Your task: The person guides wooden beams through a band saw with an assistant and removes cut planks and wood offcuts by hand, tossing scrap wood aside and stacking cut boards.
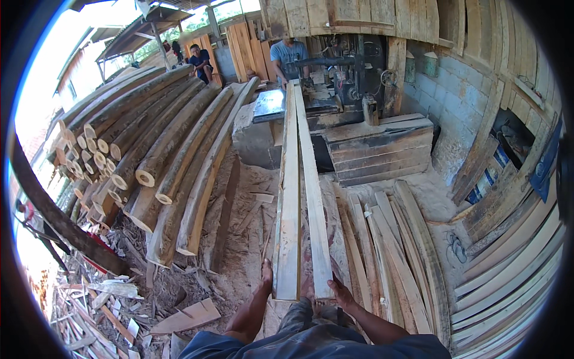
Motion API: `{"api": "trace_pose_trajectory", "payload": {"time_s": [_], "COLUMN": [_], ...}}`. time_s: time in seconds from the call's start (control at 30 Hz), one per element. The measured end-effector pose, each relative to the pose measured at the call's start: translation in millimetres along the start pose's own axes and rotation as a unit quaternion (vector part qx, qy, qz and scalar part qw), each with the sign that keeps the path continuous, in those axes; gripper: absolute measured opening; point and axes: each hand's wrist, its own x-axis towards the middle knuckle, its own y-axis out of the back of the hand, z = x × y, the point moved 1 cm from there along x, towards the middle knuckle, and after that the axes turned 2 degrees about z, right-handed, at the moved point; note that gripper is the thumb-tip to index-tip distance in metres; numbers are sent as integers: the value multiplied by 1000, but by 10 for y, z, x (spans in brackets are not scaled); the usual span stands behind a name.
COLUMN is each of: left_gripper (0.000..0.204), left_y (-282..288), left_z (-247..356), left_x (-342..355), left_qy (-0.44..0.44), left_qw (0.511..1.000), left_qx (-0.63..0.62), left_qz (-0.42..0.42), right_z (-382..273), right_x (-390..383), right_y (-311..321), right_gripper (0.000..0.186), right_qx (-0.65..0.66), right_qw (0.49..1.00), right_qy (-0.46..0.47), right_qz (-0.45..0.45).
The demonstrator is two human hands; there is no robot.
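Observation:
Two long sawn timbers stretch away from my body toward a saw machine (359,78), close together at the far end and with a narrow gap between them near me. My left hand (266,274) is at the near left edge of the wider, thicker beam (288,239), its fingers partly hidden against that side. Around the right edge of the narrower plank (317,239), close to its near end, my right hand (341,293) is closed, thumb uppermost. At the far ends, a person in a light blue shirt (288,55) stands beside the saw table (270,105).
Stacked logs (161,149) fill the left side, near a seated person (201,63). Wood scraps (185,317) litter the ground at lower left. Sawn slabs (388,239) lie to my right, with more curved strips (514,275) beyond. A wooden box-like bench (382,149) flanks the saw.

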Motion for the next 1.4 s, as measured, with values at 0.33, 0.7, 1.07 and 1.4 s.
{"api": "trace_pose_trajectory", "payload": {"time_s": [0.33,0.7,1.07,1.4], "left_gripper": [76,80,61,74], "left_y": [-5,-510,-73,-85], "left_z": [59,61,-246,264], "left_x": [-1263,-3221,-3225,-1703], "left_qy": [140,161,279,388], "left_qw": [987,944,899,872], "left_qx": [-49,-237,-283,-249], "left_qz": [-63,-164,-187,-163], "right_z": [460,1216,1239,1368], "right_x": [-920,-1908,-3176,-1890], "right_y": [-300,-490,98,242], "right_gripper": [76,78,58,50], "right_qx": [50,65,446,416], "right_qw": [998,995,881,855], "right_qy": [-20,62,-146,-250], "right_qz": [-36,-38,61,184]}}
